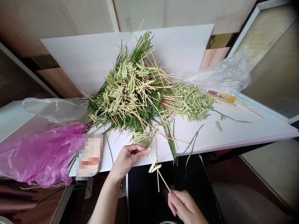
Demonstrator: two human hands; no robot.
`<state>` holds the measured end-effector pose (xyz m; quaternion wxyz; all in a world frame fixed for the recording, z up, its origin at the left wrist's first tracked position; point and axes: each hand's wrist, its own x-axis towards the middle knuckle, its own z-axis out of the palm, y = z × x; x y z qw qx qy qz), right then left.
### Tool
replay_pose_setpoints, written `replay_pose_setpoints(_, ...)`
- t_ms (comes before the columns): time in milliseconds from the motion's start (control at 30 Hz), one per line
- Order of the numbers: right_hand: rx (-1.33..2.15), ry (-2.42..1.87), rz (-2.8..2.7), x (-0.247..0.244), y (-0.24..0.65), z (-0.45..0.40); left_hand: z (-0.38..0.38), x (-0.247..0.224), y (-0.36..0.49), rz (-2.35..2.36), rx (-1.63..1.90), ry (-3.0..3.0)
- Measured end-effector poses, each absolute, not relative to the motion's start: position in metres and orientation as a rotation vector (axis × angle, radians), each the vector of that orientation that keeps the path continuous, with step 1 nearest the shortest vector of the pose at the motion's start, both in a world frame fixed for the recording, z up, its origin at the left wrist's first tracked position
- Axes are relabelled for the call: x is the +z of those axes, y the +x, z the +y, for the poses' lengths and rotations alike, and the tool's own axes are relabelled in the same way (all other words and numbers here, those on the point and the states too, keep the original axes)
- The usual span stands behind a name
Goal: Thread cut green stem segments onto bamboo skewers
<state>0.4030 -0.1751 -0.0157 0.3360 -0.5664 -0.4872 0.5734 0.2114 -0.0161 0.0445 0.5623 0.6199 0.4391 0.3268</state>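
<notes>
My right hand pinches the lower end of a thin wooden skewer that slants up to the left. Short pale green bean pieces sit on the skewer between my hands. At its upper end, the thumb and fingers of my left hand are closed on another green piece. A second skewer crosses behind the held one. Just beyond my left hand, a row of green pieces lies at the table's front edge.
A large heap of long green stalks and filled skewers covers the table's middle. Cut pieces are piled to its right, near a clear bag. A pink bag and a blurred flat object lie left.
</notes>
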Motion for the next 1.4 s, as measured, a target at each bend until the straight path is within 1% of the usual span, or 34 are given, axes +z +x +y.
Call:
replay_pose_setpoints(200,1.514,-1.441,-1.201,-0.019,0.4,-0.177,-0.022,0.041,0.224,0.983,0.755,1.337)
replay_pose_setpoints(400,1.508,-1.408,-1.151,-0.025,0.403,-0.177,-0.025,0.042,0.232,0.939,0.669,1.375)
replay_pose_setpoints(567,1.517,-1.381,-1.188,-0.029,0.407,-0.174,-0.021,0.053,0.218,1.186,0.938,1.549)
replay_pose_setpoints(667,1.514,-1.399,-1.166,-0.029,0.406,-0.174,-0.018,0.06,0.206,1.213,1.041,1.528)
replay_pose_setpoints(1000,1.514,-1.436,-1.111,-0.023,0.403,-0.175,-0.019,0.061,0.198,1.037,0.953,1.502)
replay_pose_setpoints(1400,1.532,-1.433,-1.114,-0.03,0.405,-0.176,-0.022,0.06,0.199,1.074,0.909,1.624)
